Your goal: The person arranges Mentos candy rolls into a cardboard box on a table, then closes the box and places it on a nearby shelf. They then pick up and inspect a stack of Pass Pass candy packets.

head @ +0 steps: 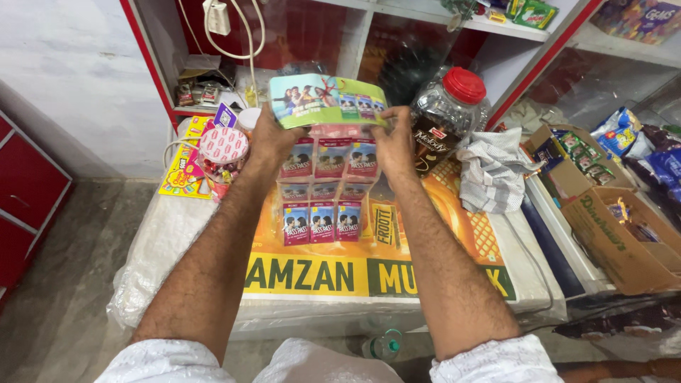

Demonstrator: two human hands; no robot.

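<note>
Pink sachet strips [328, 191] hang from a green header card [328, 101], gripped at both ends: left hand [271, 138] pinches the card's left edge, right hand [394, 142] its right edge, fingers closed on it. Card's long axis runs straight across between the hands; the sachets hang down from it, toward the person, over the worktop [177, 234]. Both hands equally near. Beyond the right hand stands a red-lidded clear jar [448, 113], then a crumpled cloth [493, 170]. Left of the left hand sits a smaller sweet jar [223, 152].
</note>
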